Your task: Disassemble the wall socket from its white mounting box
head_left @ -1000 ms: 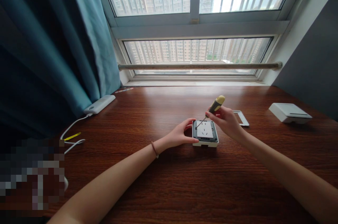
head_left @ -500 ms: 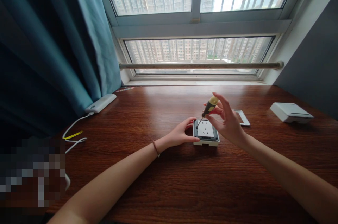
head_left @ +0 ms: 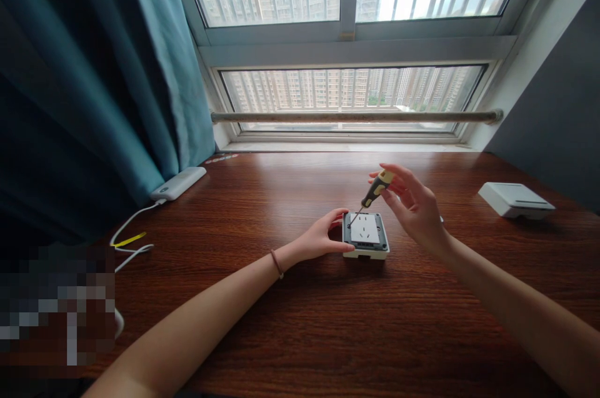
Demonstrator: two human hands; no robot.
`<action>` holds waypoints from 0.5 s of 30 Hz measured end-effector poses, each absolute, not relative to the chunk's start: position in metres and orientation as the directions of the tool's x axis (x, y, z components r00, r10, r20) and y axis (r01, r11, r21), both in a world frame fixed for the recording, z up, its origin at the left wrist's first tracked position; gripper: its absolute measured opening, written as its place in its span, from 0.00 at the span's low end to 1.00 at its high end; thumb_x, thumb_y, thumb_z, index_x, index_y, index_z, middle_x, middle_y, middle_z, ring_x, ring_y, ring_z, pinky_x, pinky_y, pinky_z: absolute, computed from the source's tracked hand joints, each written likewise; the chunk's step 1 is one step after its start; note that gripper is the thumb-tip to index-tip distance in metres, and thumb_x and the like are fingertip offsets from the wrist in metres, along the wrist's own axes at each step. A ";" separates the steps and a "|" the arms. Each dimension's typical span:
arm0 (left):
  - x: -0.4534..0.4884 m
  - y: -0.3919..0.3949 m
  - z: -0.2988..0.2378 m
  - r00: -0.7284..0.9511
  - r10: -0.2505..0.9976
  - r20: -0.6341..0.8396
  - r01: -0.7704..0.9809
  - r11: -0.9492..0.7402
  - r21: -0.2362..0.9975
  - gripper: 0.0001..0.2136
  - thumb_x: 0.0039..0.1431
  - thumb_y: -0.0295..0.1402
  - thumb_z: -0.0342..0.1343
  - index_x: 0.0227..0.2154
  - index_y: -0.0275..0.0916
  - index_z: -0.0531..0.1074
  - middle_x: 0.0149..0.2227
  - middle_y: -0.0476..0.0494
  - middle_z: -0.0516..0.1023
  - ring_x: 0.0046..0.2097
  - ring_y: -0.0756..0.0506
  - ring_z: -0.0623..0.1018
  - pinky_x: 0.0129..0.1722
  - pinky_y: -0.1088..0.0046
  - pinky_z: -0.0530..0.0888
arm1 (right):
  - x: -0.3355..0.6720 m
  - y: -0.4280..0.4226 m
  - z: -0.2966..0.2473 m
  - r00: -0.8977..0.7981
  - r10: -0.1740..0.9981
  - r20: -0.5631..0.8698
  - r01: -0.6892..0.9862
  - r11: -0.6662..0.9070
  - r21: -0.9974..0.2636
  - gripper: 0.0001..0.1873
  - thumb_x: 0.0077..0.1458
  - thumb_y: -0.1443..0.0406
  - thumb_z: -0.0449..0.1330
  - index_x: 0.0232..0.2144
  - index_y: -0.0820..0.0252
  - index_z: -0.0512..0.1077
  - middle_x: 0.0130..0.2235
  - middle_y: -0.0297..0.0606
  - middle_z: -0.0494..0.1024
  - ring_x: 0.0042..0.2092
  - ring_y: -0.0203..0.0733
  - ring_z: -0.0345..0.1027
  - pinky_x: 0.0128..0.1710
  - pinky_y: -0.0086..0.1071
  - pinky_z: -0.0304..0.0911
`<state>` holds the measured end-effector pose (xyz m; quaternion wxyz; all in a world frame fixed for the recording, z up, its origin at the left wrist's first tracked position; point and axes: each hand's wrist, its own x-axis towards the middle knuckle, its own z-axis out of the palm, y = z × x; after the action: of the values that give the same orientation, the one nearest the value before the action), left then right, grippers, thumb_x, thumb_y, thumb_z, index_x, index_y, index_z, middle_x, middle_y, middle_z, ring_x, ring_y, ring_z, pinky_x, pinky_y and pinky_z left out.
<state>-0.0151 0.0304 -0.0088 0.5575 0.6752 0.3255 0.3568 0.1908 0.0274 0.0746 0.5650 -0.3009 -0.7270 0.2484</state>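
A wall socket (head_left: 364, 230) with a white face and dark grey frame sits on a white back box on the table. My left hand (head_left: 328, 234) grips its left side, thumb at the near edge and fingers at the far edge. In my right hand (head_left: 415, 204) is a screwdriver (head_left: 376, 189) with a black and yellow handle, held by thumb and fingers near the handle's top. It leans to the right, and its tip meets the screw hole at the left of the socket's frame.
At the right stands another white box-shaped piece (head_left: 515, 199). A white power strip (head_left: 179, 184) with a white cable (head_left: 134, 217) and a yellow tie lies at the left by the blue curtain (head_left: 154, 73). Behind the wooden table (head_left: 281, 323) is a window with a metal rail (head_left: 356, 117).
My right hand has shifted right and its grip on the handle has changed. The screwdriver leans further right, and the white frame behind the hand is now almost wholly covered.
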 end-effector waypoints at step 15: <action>-0.015 0.029 -0.007 0.538 0.833 0.127 0.055 -0.185 0.981 0.35 0.40 0.31 0.66 0.53 0.40 0.58 0.56 0.36 0.62 0.57 0.37 0.64 0.57 0.57 0.61 | 0.195 0.030 0.077 -0.031 0.708 0.706 0.291 0.682 -0.671 0.16 0.48 0.63 0.62 0.41 0.51 0.71 0.42 0.37 0.73 0.44 0.44 0.67 0.45 0.41 0.65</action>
<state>-0.0147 0.0293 -0.0065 0.5493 0.6836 0.3248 0.3542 0.1947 0.0301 0.0772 0.5968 -0.3585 -0.6963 0.1747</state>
